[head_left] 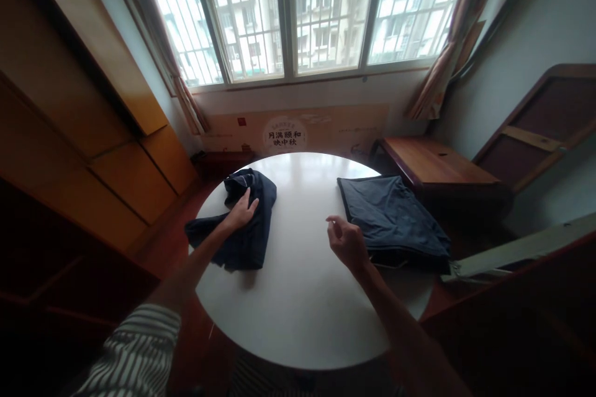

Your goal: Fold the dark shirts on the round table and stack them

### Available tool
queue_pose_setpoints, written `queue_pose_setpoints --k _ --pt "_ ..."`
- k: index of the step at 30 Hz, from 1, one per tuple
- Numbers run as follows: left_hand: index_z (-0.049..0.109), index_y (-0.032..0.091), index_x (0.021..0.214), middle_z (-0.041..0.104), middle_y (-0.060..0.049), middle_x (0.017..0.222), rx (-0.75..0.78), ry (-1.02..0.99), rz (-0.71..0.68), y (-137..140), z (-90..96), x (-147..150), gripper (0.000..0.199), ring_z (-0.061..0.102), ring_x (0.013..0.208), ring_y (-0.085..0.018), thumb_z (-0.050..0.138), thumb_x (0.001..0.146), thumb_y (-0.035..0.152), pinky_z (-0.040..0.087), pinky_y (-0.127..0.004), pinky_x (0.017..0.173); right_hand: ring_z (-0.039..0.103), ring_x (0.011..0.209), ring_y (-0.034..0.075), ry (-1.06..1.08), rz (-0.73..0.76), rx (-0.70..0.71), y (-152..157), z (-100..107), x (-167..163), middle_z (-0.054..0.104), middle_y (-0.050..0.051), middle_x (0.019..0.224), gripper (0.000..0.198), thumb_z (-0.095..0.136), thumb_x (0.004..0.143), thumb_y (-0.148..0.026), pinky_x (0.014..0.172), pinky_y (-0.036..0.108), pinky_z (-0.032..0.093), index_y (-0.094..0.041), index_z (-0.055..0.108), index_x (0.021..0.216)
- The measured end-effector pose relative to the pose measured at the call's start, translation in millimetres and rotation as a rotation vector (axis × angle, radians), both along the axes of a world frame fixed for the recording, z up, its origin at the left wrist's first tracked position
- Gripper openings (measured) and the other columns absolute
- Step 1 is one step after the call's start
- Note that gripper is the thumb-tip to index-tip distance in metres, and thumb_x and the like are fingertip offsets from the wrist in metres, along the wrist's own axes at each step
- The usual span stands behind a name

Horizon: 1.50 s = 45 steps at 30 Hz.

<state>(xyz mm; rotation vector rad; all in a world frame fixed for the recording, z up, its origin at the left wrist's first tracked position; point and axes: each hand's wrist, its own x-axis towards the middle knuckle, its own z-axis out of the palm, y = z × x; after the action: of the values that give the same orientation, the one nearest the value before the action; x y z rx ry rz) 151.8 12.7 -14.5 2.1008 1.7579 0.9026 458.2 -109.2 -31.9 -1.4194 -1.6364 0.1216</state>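
A crumpled dark navy garment (261, 223) lies on the left part of a round white table (298, 310). My left hand (243, 209) rests on top of it, fingers stretched out and touching the cloth. At the table's right side is a flat, folded blue-grey cloth item (391, 214) with black edges; its exact kind is unclear. Just left of that cloth, my right hand (345, 240) hovers over the table with its fingers curled in. Nothing shows between those fingers.
Behind the table, a printed board (326, 127) leans under the barred window. A wooden side table (437, 161) stands at the back right, with a wood-framed panel (544, 124) against the wall. Wooden cabinets (125, 167) line the left.
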Motion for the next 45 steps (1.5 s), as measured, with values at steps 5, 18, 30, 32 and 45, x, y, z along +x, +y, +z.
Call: queue_pose_setpoints --k 5,18,30,32,45 --pt "0.058 0.014 0.13 0.062 -0.021 0.125 -0.098 0.294 -0.023 -15.1 -32.8 15.8 0.06 0.06 0.117 -0.037 0.067 0.082 0.048 0.047 -0.042 0.097 0.051 0.05 0.013 -0.011 -0.001 -0.049 0.1 -1.7 1.7 0.054 -0.002 0.055 0.027 0.046 0.089 -0.028 0.057 0.024 0.036 -0.015 0.07 0.092" --pt "0.066 0.015 0.109 0.067 -0.015 0.104 0.41 0.186 -0.012 48.5 -5.2 39.5 0.035 0.066 0.1 -0.026 0.04 0.102 0.037 0.051 -0.035 0.087 0.049 0.118 0.037 -0.416 -0.536 -0.033 -2.3 8.1 14.7 0.057 0.024 0.125 0.034 0.056 0.087 -0.033 0.097 0.048 0.038 -0.008 0.066 0.109" --pt "0.064 0.02 0.119 0.061 -0.01 0.109 0.373 0.164 -0.208 -11.6 -44.3 66.0 0.03 0.056 0.107 -0.023 0.042 0.099 0.027 0.043 -0.038 0.101 0.066 0.091 0.028 -0.357 -0.426 -0.023 6.6 1.2 41.5 0.07 0.021 0.096 0.032 0.037 0.095 -0.013 0.087 0.041 0.049 -0.007 0.069 0.1" --pt "0.063 0.019 0.118 0.061 -0.01 0.111 0.38 0.073 -0.177 -14.0 -39.3 65.1 0.031 0.056 0.109 -0.023 0.039 0.099 0.026 0.043 -0.038 0.102 0.066 0.1 0.026 -0.332 -0.189 0.172 2.9 6.1 30.3 0.07 0.019 0.105 0.036 0.034 0.096 -0.013 0.093 0.042 0.049 -0.009 0.068 0.108" --pt "0.06 0.02 0.131 0.056 -0.01 0.133 0.264 0.138 -0.493 -21.8 -5.7 63.0 0.046 0.058 0.115 -0.024 0.057 0.094 0.047 0.048 -0.036 0.099 0.045 0.047 0.009 -0.07 0.599 0.042 -21.7 6.3 -28.0 0.05 -0.001 0.053 0.049 0.036 0.103 -0.036 0.054 0.021 0.039 -0.019 0.053 0.059"
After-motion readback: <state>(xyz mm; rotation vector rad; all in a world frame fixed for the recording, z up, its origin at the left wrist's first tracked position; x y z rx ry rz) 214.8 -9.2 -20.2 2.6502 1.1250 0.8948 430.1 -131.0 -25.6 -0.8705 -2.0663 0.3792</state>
